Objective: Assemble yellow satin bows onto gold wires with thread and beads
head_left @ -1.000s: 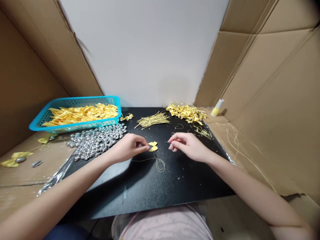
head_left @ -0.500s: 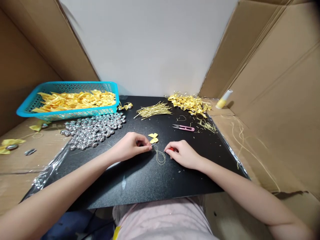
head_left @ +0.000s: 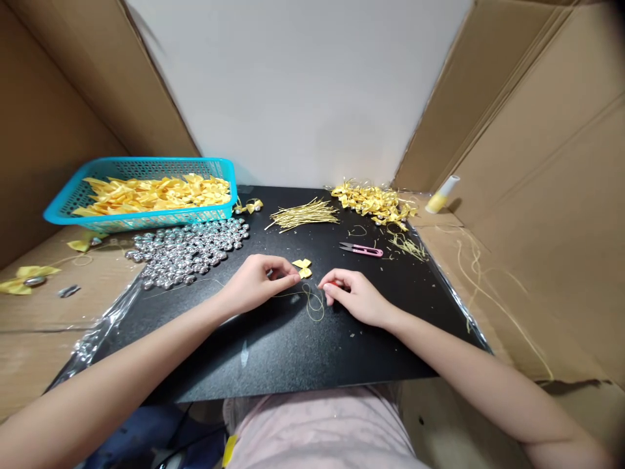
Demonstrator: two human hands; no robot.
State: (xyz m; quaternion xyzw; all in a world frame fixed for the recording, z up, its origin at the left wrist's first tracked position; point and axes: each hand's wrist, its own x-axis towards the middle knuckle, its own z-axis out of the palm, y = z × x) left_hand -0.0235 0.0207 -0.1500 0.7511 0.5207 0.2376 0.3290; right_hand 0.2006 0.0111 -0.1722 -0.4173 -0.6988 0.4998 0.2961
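On the black board lies a small yellow ribbon bow (head_left: 303, 268), just beyond my fingertips. My left hand (head_left: 261, 284) comes in from the left, thumb and forefinger pinched close together beside the bow; what they hold, if anything, is too small to make out. A thin thread (head_left: 315, 319) runs out from under that hand and forms loops between my two hands. My right hand (head_left: 359, 299) is curled closed on the other side of the loops, with something red showing at its fingers. Its grip is too small to read.
A turquoise basket (head_left: 139, 221) of yellow bows stands at the back left, with silver beads (head_left: 190, 254) before it. Gold twist ties (head_left: 305, 215), finished bows with beads (head_left: 374, 200), pink thread snips (head_left: 361, 249) and a thread spool (head_left: 442, 195) are farther back. Cardboard walls flank the board.
The view has shifted slightly. My left fingertips have come nearer to the bow, and my right hand has moved a little closer to the bow as well. The thread loops stay between them.
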